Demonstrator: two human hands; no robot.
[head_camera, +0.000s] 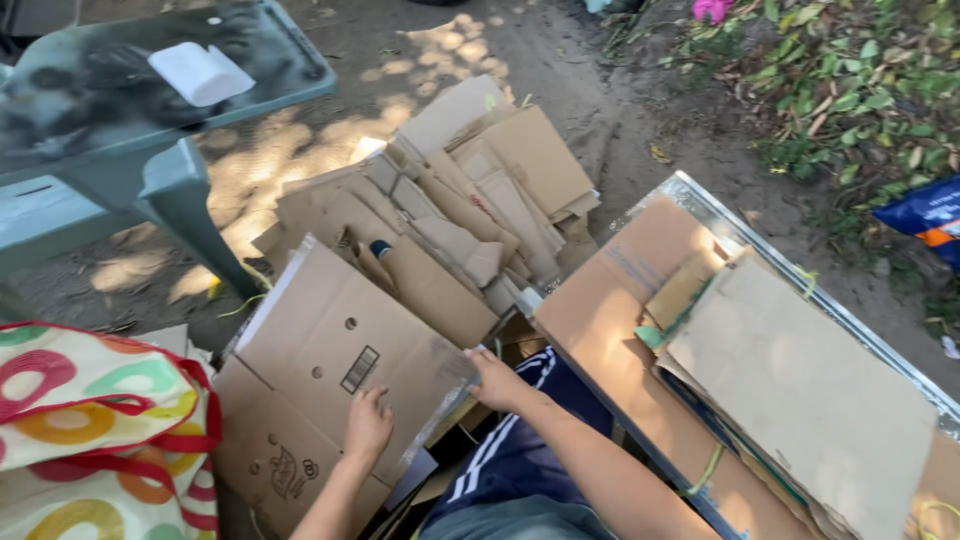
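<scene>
A flattened brown cardboard sheet (345, 345) with round holes and a dark printed patch leans in front of me on the ground pile. My left hand (366, 425) presses on its lower edge, fingers spread over the board. My right hand (496, 382) pinches the sheet's right corner. Behind it lies a heap of folded cardboard pieces (470, 190) on the dirt. My dark trousers with white stripes (510, 450) show below my arms.
A metal-edged table (700, 200) at right carries stacked cardboard (800, 390) tied with yellow-green string. A grey plastic table (170, 180) stands at upper left. A colourful ringed bag (100, 430) sits at lower left. Weeds and a blue packet (935, 215) line the far right.
</scene>
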